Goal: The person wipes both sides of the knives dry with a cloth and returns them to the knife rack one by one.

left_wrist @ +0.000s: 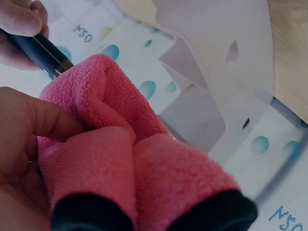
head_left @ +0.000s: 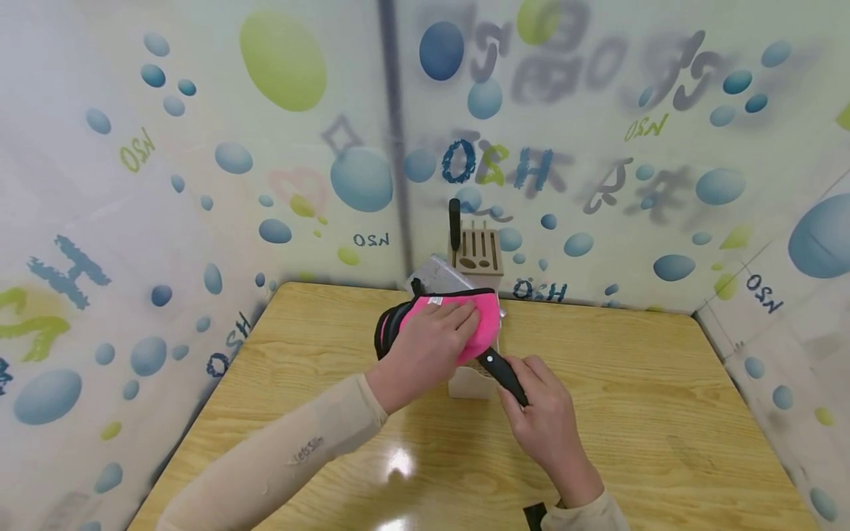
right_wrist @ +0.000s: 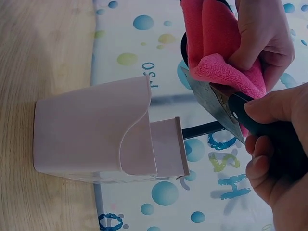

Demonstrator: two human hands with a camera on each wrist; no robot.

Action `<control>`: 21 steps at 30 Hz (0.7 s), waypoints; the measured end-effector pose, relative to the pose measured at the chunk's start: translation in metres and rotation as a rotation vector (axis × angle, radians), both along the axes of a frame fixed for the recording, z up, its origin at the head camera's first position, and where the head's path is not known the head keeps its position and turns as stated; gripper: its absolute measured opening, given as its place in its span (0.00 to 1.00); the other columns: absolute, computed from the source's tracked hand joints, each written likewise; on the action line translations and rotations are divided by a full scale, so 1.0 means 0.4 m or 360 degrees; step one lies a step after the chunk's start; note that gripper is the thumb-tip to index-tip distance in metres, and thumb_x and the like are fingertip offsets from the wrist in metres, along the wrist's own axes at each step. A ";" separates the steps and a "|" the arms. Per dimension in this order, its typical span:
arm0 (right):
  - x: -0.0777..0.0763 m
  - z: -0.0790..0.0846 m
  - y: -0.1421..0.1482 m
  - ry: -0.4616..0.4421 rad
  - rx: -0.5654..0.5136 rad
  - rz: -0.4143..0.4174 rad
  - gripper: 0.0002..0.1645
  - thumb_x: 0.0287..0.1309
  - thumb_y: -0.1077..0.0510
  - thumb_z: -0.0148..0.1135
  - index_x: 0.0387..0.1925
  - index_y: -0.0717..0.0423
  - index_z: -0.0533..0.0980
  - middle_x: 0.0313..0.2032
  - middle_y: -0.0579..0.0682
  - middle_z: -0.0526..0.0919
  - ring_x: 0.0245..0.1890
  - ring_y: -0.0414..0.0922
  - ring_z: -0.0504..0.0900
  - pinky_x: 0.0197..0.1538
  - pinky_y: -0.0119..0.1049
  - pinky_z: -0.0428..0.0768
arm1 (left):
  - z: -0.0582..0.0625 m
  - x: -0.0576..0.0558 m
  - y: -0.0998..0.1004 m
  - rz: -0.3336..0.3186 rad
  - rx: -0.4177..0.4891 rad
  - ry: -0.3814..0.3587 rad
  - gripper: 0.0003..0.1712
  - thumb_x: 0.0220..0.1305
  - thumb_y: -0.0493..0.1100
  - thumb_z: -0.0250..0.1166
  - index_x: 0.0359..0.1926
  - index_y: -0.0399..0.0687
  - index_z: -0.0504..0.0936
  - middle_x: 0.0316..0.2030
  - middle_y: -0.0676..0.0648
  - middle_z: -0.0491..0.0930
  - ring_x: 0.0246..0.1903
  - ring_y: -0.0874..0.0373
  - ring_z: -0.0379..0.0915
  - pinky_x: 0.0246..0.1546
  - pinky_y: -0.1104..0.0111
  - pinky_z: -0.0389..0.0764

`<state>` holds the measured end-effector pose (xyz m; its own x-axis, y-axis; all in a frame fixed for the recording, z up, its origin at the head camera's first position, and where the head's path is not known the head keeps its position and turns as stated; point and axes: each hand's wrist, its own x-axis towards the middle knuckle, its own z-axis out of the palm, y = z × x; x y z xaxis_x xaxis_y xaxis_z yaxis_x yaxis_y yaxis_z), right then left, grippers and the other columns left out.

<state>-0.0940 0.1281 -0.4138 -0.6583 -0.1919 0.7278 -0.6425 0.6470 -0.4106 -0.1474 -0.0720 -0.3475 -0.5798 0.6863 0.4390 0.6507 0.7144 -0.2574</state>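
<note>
My right hand (head_left: 547, 417) grips the black handle (head_left: 505, 377) of a cleaver, whose wide metal blade (head_left: 441, 276) points up and to the left. With my left hand (head_left: 428, 350) I hold a pink towelling cloth (head_left: 488, 321) with black edging, folded over the blade. In the left wrist view the thumb presses into the cloth (left_wrist: 96, 106). Part of the bare blade (right_wrist: 214, 103) shows below the cloth in the right wrist view; the rest is hidden. Behind the hands stands a pale knife block (head_left: 494, 258).
One black-handled knife (head_left: 454, 221) stands upright in the slotted top of the block, close to the back wall. The block's curved front (right_wrist: 91, 130) rises from the wooden table (head_left: 611, 413). Printed sheets (head_left: 578, 133) with bubbles and letters enclose the table.
</note>
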 end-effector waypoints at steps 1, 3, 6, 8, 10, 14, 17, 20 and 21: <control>0.000 0.000 0.000 0.0003 0.0003 -0.0003 0.20 0.48 0.72 0.76 0.46 0.69 0.84 0.35 0.55 0.80 0.28 0.41 0.74 0.27 0.34 0.76 | 0.001 0.003 0.002 -0.0007 0.0000 0.0002 0.30 0.61 0.49 0.77 0.61 0.40 0.83 0.58 0.44 0.84 0.56 0.52 0.83 0.55 0.63 0.84; -0.001 0.000 0.002 0.0016 0.0009 -0.0003 0.21 0.49 0.71 0.76 0.47 0.70 0.84 0.35 0.55 0.80 0.29 0.42 0.75 0.28 0.35 0.77 | 0.001 0.009 0.006 -0.0023 -0.0001 0.0008 0.30 0.61 0.49 0.76 0.60 0.40 0.83 0.58 0.44 0.84 0.56 0.53 0.83 0.55 0.63 0.84; -0.002 0.000 0.002 0.0026 0.0009 -0.0001 0.22 0.48 0.71 0.76 0.49 0.69 0.83 0.36 0.56 0.80 0.30 0.43 0.76 0.28 0.35 0.77 | 0.001 0.018 0.012 -0.0031 -0.0013 0.0016 0.28 0.62 0.46 0.75 0.60 0.39 0.83 0.58 0.44 0.84 0.56 0.53 0.82 0.55 0.63 0.84; -0.002 0.001 0.002 0.0027 0.0009 -0.0002 0.23 0.48 0.72 0.76 0.49 0.69 0.83 0.36 0.56 0.80 0.30 0.42 0.76 0.28 0.35 0.77 | 0.001 0.024 0.015 -0.0028 -0.0028 0.0014 0.27 0.64 0.46 0.73 0.61 0.40 0.83 0.58 0.44 0.84 0.56 0.53 0.83 0.55 0.63 0.84; -0.002 0.000 0.002 0.0021 0.0008 -0.0004 0.23 0.48 0.72 0.76 0.49 0.69 0.83 0.36 0.55 0.80 0.30 0.42 0.75 0.28 0.34 0.77 | 0.001 0.031 0.018 -0.0023 -0.0043 0.0006 0.26 0.65 0.46 0.72 0.61 0.40 0.83 0.58 0.44 0.84 0.56 0.53 0.82 0.56 0.63 0.83; -0.003 -0.001 0.002 0.0012 0.0005 -0.0004 0.22 0.48 0.72 0.76 0.48 0.70 0.83 0.36 0.55 0.80 0.29 0.42 0.75 0.27 0.34 0.77 | 0.000 0.038 0.022 -0.0009 -0.0047 -0.0007 0.26 0.66 0.48 0.71 0.62 0.40 0.83 0.59 0.44 0.84 0.57 0.53 0.82 0.57 0.63 0.83; -0.004 -0.002 0.002 0.0008 -0.0002 0.0000 0.21 0.49 0.72 0.76 0.48 0.70 0.83 0.35 0.55 0.80 0.29 0.41 0.74 0.27 0.33 0.76 | -0.002 0.037 0.021 -0.0003 -0.0026 -0.0005 0.28 0.66 0.49 0.72 0.62 0.40 0.83 0.59 0.43 0.83 0.58 0.52 0.82 0.58 0.62 0.82; -0.003 -0.004 0.003 0.0009 -0.0001 0.0007 0.21 0.49 0.71 0.76 0.47 0.71 0.83 0.35 0.56 0.80 0.29 0.42 0.75 0.27 0.34 0.77 | -0.004 0.033 0.019 0.0003 -0.0004 -0.0002 0.29 0.64 0.50 0.73 0.61 0.39 0.82 0.59 0.43 0.83 0.58 0.52 0.82 0.59 0.61 0.82; -0.003 -0.004 0.003 0.0012 0.0000 0.0010 0.21 0.49 0.71 0.76 0.47 0.71 0.83 0.35 0.56 0.80 0.29 0.42 0.75 0.27 0.35 0.77 | -0.004 0.031 0.018 0.0006 0.0001 0.0000 0.29 0.64 0.50 0.73 0.61 0.39 0.82 0.59 0.43 0.83 0.58 0.52 0.82 0.58 0.61 0.82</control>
<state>-0.0950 0.1293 -0.4154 -0.6515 -0.1960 0.7329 -0.6499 0.6427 -0.4058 -0.1349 -0.0647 -0.3492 -0.5824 0.6841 0.4391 0.6482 0.7168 -0.2570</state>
